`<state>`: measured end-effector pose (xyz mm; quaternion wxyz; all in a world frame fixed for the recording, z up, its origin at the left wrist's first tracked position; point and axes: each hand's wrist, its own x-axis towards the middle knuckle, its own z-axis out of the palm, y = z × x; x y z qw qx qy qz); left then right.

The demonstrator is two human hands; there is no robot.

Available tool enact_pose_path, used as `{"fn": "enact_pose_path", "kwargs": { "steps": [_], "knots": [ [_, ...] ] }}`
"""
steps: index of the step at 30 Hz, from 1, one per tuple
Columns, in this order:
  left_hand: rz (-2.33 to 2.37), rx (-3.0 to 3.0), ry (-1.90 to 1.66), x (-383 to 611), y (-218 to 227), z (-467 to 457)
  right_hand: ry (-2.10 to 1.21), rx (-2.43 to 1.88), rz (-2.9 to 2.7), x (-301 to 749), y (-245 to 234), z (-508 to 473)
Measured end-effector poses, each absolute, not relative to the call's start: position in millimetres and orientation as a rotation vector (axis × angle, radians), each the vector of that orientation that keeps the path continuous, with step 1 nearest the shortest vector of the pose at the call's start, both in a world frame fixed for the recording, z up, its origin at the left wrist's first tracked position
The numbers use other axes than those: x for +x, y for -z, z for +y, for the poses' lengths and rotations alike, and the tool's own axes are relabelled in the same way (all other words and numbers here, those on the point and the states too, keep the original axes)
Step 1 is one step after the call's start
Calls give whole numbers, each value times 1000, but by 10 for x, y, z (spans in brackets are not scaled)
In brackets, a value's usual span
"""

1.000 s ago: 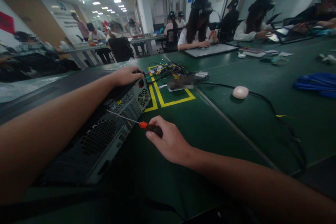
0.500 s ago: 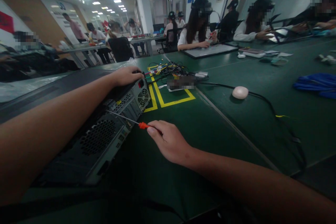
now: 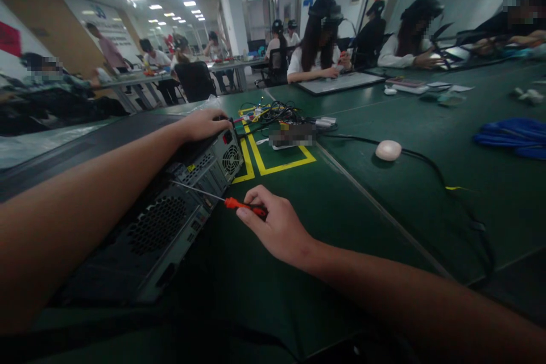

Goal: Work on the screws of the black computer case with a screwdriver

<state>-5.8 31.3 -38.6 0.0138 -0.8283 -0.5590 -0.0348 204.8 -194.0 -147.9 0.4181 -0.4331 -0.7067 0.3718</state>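
Note:
A dark computer case [image 3: 170,222] lies on its side on the green table [image 3: 341,210], its rear panel with fan grille facing right. My left hand [image 3: 205,124] rests flat on the case's far top corner, fingers lying over it. My right hand [image 3: 277,227] pinches the red and black handle of a screwdriver [image 3: 222,200]. The thin shaft points left, its tip against the rear panel of the case.
A yellow taped square [image 3: 273,162] holds tangled cables [image 3: 277,112] and a power strip. A white mouse [image 3: 388,150] with a black cord lies to the right, blue cloth [image 3: 512,136] at the far right. Several people sit across the table.
My right fingers have shifted along the screwdriver handle, rolling it; more of the red handle shows now. The left hand and the case have stayed put.

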Motion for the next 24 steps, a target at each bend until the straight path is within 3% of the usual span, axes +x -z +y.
{"fn": "enact_pose_path", "kwargs": {
  "steps": [24],
  "knots": [
    [-1745,-2579,127,-75,394,331,-894,-1048,-1825,2065,1502,-1912]
  ]
}}
